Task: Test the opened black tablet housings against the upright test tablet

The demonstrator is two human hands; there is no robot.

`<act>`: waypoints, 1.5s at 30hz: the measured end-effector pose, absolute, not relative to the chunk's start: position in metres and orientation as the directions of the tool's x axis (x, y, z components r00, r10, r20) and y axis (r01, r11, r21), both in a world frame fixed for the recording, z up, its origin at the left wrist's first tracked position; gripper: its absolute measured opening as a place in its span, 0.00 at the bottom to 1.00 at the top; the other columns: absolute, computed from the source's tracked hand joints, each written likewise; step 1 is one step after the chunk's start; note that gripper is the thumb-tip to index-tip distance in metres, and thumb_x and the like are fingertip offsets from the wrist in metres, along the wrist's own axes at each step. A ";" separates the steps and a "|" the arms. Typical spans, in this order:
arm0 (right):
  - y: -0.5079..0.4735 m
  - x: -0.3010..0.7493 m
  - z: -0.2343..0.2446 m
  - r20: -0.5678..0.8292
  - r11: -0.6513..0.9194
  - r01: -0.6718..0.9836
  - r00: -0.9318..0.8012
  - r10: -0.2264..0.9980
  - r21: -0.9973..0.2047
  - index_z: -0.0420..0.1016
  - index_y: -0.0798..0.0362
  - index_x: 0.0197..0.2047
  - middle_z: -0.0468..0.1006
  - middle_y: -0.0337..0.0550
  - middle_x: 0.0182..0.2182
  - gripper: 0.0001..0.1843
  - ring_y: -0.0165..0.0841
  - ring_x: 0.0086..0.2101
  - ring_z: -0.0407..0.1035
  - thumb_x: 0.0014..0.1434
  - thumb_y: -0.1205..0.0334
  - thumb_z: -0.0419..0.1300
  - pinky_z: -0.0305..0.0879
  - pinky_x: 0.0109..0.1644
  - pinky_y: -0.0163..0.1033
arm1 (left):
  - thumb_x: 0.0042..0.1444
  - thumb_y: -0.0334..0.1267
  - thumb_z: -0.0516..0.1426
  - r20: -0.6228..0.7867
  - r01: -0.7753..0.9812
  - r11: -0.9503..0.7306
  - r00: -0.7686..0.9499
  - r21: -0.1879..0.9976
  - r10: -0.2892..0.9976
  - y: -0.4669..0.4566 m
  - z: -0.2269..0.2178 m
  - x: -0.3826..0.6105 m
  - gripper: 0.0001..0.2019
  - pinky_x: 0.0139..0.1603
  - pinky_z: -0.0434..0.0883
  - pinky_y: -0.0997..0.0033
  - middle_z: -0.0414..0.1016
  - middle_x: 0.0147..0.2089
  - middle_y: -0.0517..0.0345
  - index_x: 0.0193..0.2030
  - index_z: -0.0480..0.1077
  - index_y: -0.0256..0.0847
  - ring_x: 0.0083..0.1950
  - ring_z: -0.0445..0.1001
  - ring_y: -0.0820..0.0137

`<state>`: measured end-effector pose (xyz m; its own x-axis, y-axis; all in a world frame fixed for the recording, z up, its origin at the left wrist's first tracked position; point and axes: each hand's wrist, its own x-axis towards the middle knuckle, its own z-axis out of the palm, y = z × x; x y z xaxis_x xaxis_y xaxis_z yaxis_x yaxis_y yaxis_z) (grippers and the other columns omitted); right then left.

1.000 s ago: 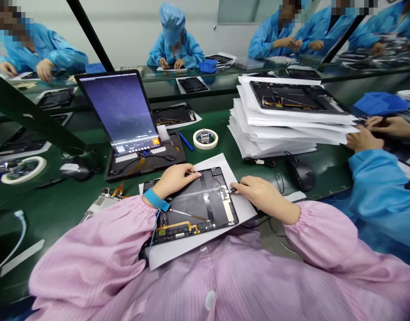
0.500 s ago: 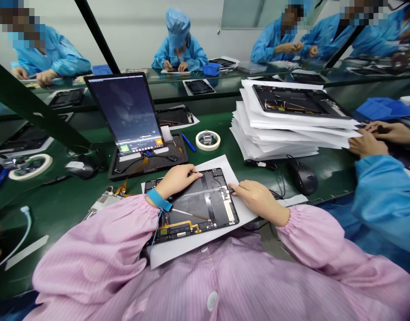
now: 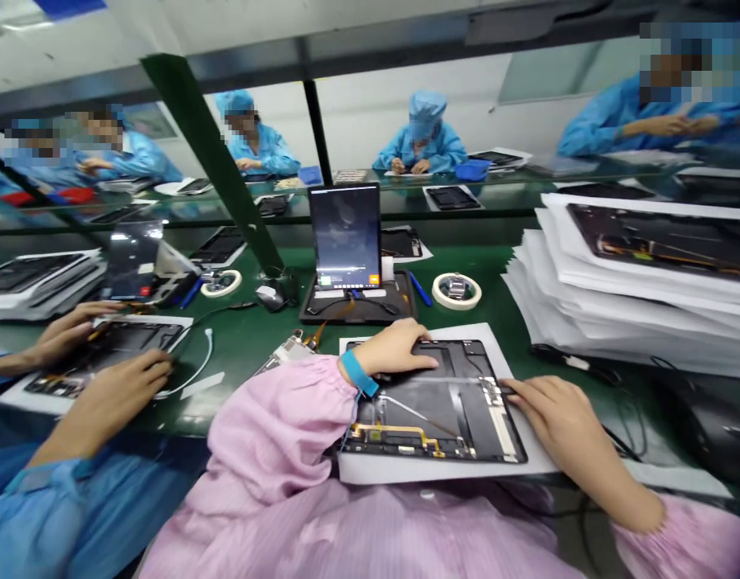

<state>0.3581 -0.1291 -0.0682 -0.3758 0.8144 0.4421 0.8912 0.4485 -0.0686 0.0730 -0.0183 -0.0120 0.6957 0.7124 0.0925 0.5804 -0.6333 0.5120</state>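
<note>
In front of me an opened tablet housing (image 3: 430,410) lies on a white sheet (image 3: 539,446), its inside facing up with a thin cable and an orange flex strip. My left hand (image 3: 397,350), a blue strap on its wrist, grips the housing's far edge, thumb laid inside and fingers curled over the rim. At the right edge, my right hand (image 3: 557,410) pinches a small dark cable plug (image 3: 506,388) against the housing's side port area. How deep the plug sits cannot be made out. Part of its black cable runs behind this hand.
Behind the housing stands a lit screen (image 3: 347,237) on a black base. A tape roll (image 3: 457,291) and a blue pen (image 3: 420,289) lie beside it. Stacked housings with white sheets (image 3: 593,314) rise at right, near a black mouse (image 3: 708,418). A co-worker's hands (image 3: 113,394) work at left.
My view has swung left, so the left co-worker's hands and housing come into sight. Both my hands keep their places on the housing and plug.
</note>
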 end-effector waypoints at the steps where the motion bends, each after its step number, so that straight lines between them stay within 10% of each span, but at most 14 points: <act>1: -0.127 0.360 -0.070 0.442 0.450 0.890 -0.375 0.815 -0.075 0.74 0.53 0.48 0.76 0.44 0.35 0.19 0.37 0.38 0.67 0.68 0.53 0.47 0.58 0.45 0.44 | 0.53 0.47 0.62 0.181 0.570 -0.642 0.659 0.512 0.730 -0.014 -0.005 0.066 0.21 0.57 0.66 0.63 0.71 0.54 0.45 0.50 0.70 0.37 0.56 0.69 0.60; 5: -0.126 0.362 -0.072 0.439 0.444 0.891 -0.365 0.821 -0.091 0.75 0.53 0.47 0.76 0.44 0.34 0.21 0.37 0.36 0.68 0.68 0.50 0.46 0.60 0.44 0.44 | 0.61 0.40 0.52 0.475 0.691 -0.436 0.150 0.576 0.867 0.021 0.022 0.004 0.14 0.62 0.62 0.61 0.72 0.56 0.48 0.51 0.70 0.39 0.58 0.68 0.62; 8: -0.126 0.363 -0.074 0.417 0.427 0.898 -0.349 0.839 -0.106 0.75 0.52 0.46 0.75 0.45 0.34 0.22 0.37 0.36 0.68 0.68 0.49 0.45 0.61 0.44 0.45 | 0.60 0.36 0.51 0.343 0.802 -0.001 -0.255 0.597 0.904 0.055 0.023 -0.052 0.16 0.62 0.61 0.59 0.71 0.57 0.45 0.53 0.70 0.37 0.59 0.68 0.60; 14: -0.123 0.365 -0.080 0.396 0.408 0.900 -0.323 0.860 -0.152 0.74 0.53 0.46 0.75 0.47 0.36 0.23 0.39 0.38 0.69 0.67 0.47 0.45 0.63 0.44 0.45 | 0.48 0.44 0.62 0.222 0.824 0.036 -0.195 0.566 0.955 0.081 -0.013 -0.085 0.13 0.53 0.66 0.64 0.78 0.43 0.51 0.39 0.74 0.39 0.49 0.72 0.61; 45: -0.123 0.372 -0.084 0.385 0.410 0.891 -0.314 0.868 -0.197 0.74 0.52 0.47 0.76 0.45 0.38 0.23 0.40 0.40 0.69 0.66 0.45 0.47 0.64 0.46 0.46 | 0.53 0.51 0.58 0.295 0.874 -0.003 -0.161 0.486 0.942 0.069 -0.023 -0.081 0.13 0.53 0.58 0.47 0.70 0.43 0.45 0.35 0.68 0.44 0.56 0.60 0.48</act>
